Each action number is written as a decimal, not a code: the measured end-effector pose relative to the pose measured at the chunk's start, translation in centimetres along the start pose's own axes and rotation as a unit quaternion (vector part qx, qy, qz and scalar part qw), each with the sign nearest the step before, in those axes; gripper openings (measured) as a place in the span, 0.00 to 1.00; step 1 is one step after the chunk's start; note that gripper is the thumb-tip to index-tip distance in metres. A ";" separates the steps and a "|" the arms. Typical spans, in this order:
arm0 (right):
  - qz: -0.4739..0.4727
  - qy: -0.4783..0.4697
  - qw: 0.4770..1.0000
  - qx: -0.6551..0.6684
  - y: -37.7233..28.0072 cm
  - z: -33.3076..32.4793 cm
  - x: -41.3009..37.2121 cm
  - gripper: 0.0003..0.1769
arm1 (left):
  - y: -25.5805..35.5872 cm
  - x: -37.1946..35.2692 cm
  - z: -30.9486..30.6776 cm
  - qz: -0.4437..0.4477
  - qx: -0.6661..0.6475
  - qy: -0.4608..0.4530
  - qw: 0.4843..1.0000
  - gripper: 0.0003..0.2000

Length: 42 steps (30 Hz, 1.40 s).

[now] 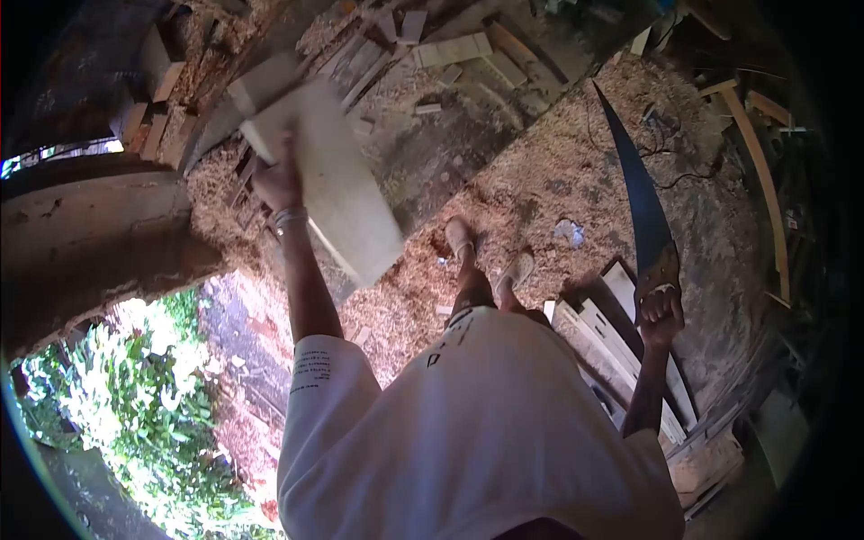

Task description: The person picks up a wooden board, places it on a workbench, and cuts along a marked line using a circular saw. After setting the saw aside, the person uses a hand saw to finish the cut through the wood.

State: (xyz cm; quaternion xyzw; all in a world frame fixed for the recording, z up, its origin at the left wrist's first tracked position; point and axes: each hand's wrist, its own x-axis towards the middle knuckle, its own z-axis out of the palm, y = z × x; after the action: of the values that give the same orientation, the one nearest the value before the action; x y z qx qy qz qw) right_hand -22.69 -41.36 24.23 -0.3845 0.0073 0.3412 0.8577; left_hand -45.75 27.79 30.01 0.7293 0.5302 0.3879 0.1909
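Note:
My left hand [277,184] grips one long edge of a wide, pale wooden board [337,180], with a finger lying over its face. The board slants from upper left down to the middle, and its far end is blurred. On the other side, my right hand [660,310] is closed around the wooden handle of a handsaw [637,184]. Its long dark blade points up and away from me, its tip apart from the board.
Wood shavings [540,180] cover the ground around my feet. Several offcuts [453,49] lie at the top. Planks [621,355] are piled by my right arm, and a long curved strip [765,189] stands farther right. Green plants [135,396] show at lower left.

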 end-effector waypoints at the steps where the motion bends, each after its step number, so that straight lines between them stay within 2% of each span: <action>1: 0.008 0.012 1.000 0.005 0.7 0.3 0.0 0.20 | -2.0 0.2 -1.8 -0.083 -0.037 -0.008 0.996 0.36; 2: 0.011 0.023 1.000 0.011 1.6 0.6 0.2 0.20 | -4.7 -0.2 -3.1 -0.163 -0.077 -0.013 0.984 0.36; 5: 0.034 0.029 0.999 0.023 3.6 0.9 1.3 0.21 | -15.4 -6.2 -3.6 -0.223 -0.221 -0.041 0.949 0.42; 6: 0.044 0.028 0.998 0.024 4.1 1.0 1.6 0.21 | -24.1 -8.4 -1.9 -0.214 -0.290 -0.025 0.933 0.42; 7: 0.043 0.025 0.999 0.017 4.4 1.2 2.0 0.19 | -22.6 -11.9 -1.7 -0.318 -0.293 0.014 0.902 0.42; 9: 0.057 0.028 0.998 0.009 4.3 2.3 2.7 0.19 | -29.1 -15.7 -0.9 -0.377 -0.410 -0.053 0.829 0.38; 13: 0.072 0.017 0.997 -0.020 3.4 4.7 5.4 0.19 | -29.4 -22.0 -0.7 -0.528 -0.513 -0.021 0.676 0.34; 14: 0.080 0.011 0.996 -0.024 3.5 5.5 5.9 0.18 | -29.5 -23.4 -1.3 -0.534 -0.472 -0.011 0.701 0.34; 16: 0.086 0.011 0.996 -0.029 3.8 8.3 7.6 0.20 | -26.0 -21.6 -1.2 -0.538 -0.394 0.006 0.745 0.34; 19: 0.100 -0.033 0.994 -0.032 4.3 11.4 9.5 0.19 | -23.4 -19.2 -2.4 -0.573 -0.340 -0.046 0.744 0.41; 20: 0.104 -0.049 0.993 -0.033 4.6 12.3 9.9 0.19 | -24.1 -18.6 -2.4 -0.567 -0.260 -0.061 0.779 0.42; 22: 0.112 -0.082 0.990 -0.035 5.3 14.0 10.6 0.19 | -24.7 -17.3 -2.5 -0.543 -0.095 -0.088 0.829 0.45; 24: 0.117 -0.117 0.985 -0.053 6.3 14.8 10.9 0.19 | -21.8 -15.2 -3.6 -0.425 0.027 -0.107 0.898 0.42; 25: 0.116 -0.129 0.982 -0.073 6.7 15.4 10.8 0.19 | -24.1 -14.2 -2.7 -0.432 0.145 -0.125 0.881 0.35; 27: 0.098 -0.152 0.979 -0.094 8.0 15.0 10.7 0.18 | -26.5 -14.7 0.1 -0.250 0.333 -0.037 0.908 0.32; 29: 0.076 -0.153 0.970 -0.172 8.7 15.8 9.7 0.17 | -13.9 -13.0 -1.0 -0.164 0.364 -0.060 0.915 0.25; 30: 0.062 -0.153 0.964 -0.210 9.0 16.0 9.5 0.16 | -13.5 -12.7 0.2 -0.111 0.209 -0.144 0.961 0.26; 31: 0.048 -0.139 0.955 -0.256 9.8 13.1 9.5 0.14 | -12.2 -13.3 2.3 0.127 0.230 -0.089 0.961 0.30; 32: -0.068 -0.133 0.875 -0.460 10.2 13.2 9.4 0.15 | -7.5 -12.6 2.6 0.165 0.215 -0.164 0.949 0.35; 33: -0.178 -0.120 0.741 -0.637 10.8 13.9 9.6 0.17 | -7.0 -12.5 4.0 0.175 0.198 -0.209 0.942 0.44; 34: -0.276 -0.101 0.559 -0.775 11.5 15.1 9.5 0.19 | -7.7 -12.1 5.9 0.151 0.196 -0.243 0.938 0.43; 35: -0.114 -0.095 0.600 -0.786 10.4 20.1 8.6 0.14 | -9.0 -11.6 8.4 0.128 0.194 -0.275 0.933 0.42; 36: -0.130 -0.148 0.686 -0.700 10.5 21.4 8.7 0.11 | -9.9 -11.3 10.6 0.104 0.191 -0.305 0.927 0.42; 37: -0.118 -0.158 0.708 -0.679 11.2 21.3 8.9 0.10 | -9.9 -10.8 11.6 0.161 0.193 -0.285 0.925 0.37; 41: -0.113 -0.165 0.760 -0.618 14.7 21.7 11.1 0.10 | -8.5 -10.5 12.2 0.188 0.184 -0.309 0.914 0.37; 42: -0.073 -0.153 0.789 -0.591 15.5 22.1 11.7 0.10 | -8.1 -10.5 12.4 0.199 0.185 -0.297 0.915 0.36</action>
State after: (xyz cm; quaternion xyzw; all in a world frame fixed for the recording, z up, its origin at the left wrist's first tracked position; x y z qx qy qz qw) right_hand -28.42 -12.61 26.42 -0.7586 -0.3554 0.2692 0.4752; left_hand -42.71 22.73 12.79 0.9237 0.3553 0.0780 0.1199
